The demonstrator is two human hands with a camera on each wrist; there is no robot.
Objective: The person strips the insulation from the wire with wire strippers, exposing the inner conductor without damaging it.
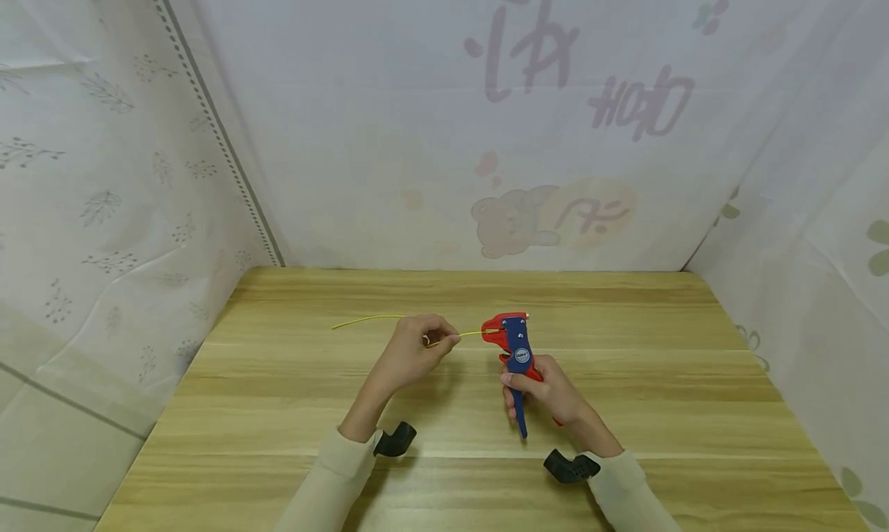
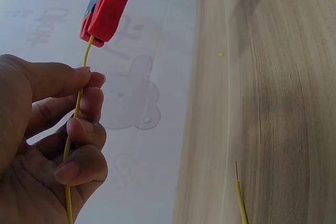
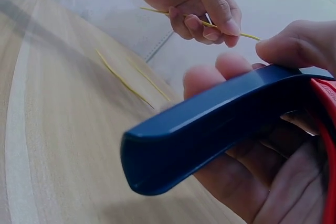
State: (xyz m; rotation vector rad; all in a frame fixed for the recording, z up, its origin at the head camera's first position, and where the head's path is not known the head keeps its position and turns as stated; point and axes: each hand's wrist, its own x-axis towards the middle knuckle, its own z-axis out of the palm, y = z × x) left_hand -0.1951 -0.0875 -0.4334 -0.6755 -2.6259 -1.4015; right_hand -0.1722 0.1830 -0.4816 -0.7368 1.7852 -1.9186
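Note:
My left hand (image 1: 417, 348) pinches a thin yellow wire (image 2: 73, 114) between thumb and forefinger, and the wire runs down across the palm. Its far end enters the red nose of a red and blue wire stripper (image 1: 517, 339). My right hand (image 1: 552, 393) grips that stripper by its handles, with the nose pointing left toward the other hand. The blue handle (image 3: 210, 124) fills the middle of the right wrist view. Behind the left hand, a second yellow wire (image 1: 364, 320) lies on the table, with bare copper at one end in the left wrist view.
The wood-grain table (image 1: 667, 347) carries a tiny yellow scrap (image 2: 221, 54). Printed white cloth (image 1: 389, 130) hangs behind the table and at both sides. A black camera mount (image 1: 396, 439) sits on the left wrist, and another camera mount (image 1: 571, 467) on the right.

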